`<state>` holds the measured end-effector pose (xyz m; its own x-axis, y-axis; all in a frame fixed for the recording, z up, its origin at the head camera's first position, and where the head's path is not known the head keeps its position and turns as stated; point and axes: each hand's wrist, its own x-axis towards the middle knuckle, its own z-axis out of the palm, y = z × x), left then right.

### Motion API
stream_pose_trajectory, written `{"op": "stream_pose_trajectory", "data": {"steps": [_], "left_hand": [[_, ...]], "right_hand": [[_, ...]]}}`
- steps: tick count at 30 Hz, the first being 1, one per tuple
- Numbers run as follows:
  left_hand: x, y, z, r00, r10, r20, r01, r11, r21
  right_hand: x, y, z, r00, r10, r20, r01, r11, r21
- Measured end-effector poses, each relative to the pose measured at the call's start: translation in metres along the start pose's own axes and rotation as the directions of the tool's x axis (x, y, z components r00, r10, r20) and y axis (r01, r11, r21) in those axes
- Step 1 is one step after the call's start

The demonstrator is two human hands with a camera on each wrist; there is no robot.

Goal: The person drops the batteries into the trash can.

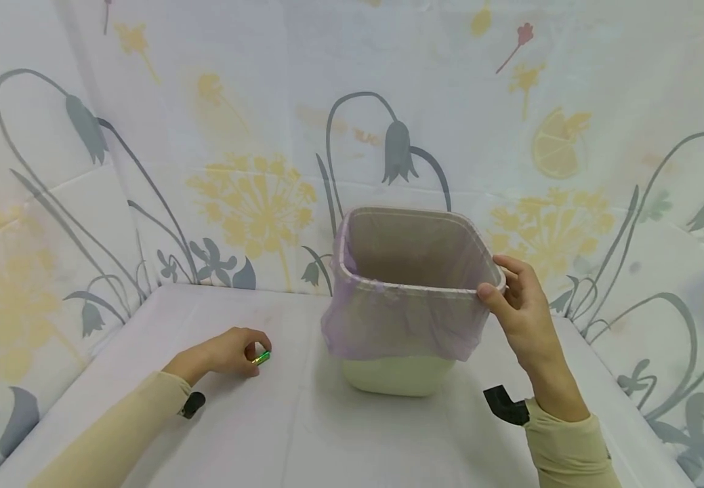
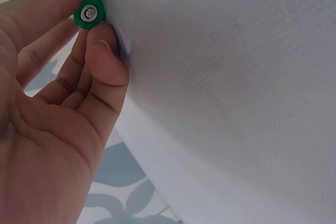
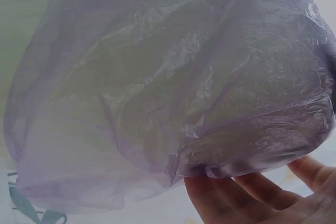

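Observation:
At the left of the table, my left hand (image 1: 230, 351) pinches a small green battery (image 1: 262, 358) between thumb and fingers, close to the tabletop. The left wrist view shows the battery (image 2: 90, 13) end on, its metal terminal facing the camera. A pale trash bin (image 1: 396, 376) stands upright right of centre, lined with a thin purple plastic bag (image 1: 400, 318) folded over its rim. My right hand (image 1: 521, 313) grips the bin's right rim corner, thumb in front and fingers at the side. In the right wrist view, the crinkled bag (image 3: 157, 82) fills most of the picture.
A white cloth covers the table (image 1: 254, 434). Behind and at both sides hangs a curtain (image 1: 254, 88) printed with flowers, close behind the bin. A black strap (image 1: 505, 405) sits at the right wrist and another black piece (image 1: 193, 404) at the left.

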<state>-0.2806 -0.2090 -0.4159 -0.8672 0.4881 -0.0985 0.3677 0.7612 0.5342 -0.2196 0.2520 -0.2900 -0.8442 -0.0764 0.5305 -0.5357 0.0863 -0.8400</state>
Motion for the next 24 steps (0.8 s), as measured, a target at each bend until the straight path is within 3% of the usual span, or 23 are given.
{"op": "stream_pose_trajectory", "data": {"steps": [16, 24], "left_hand": [[0.0012, 0.0075, -0.0009, 1.0, 0.003, 0.008, -0.003, 1.0, 0.011], [0.0007, 0.0072, 0.0004, 0.999, 0.028, -0.018, -0.028, 0.999, 0.015]], "right_hand": [[-0.0004, -0.0016, 0.0, 1.0, 0.0, -0.01, 0.0, 1.0, -0.014], [-0.002, -0.002, -0.0007, 1.0, 0.01, -0.004, -0.01, 1.0, -0.014]]}}
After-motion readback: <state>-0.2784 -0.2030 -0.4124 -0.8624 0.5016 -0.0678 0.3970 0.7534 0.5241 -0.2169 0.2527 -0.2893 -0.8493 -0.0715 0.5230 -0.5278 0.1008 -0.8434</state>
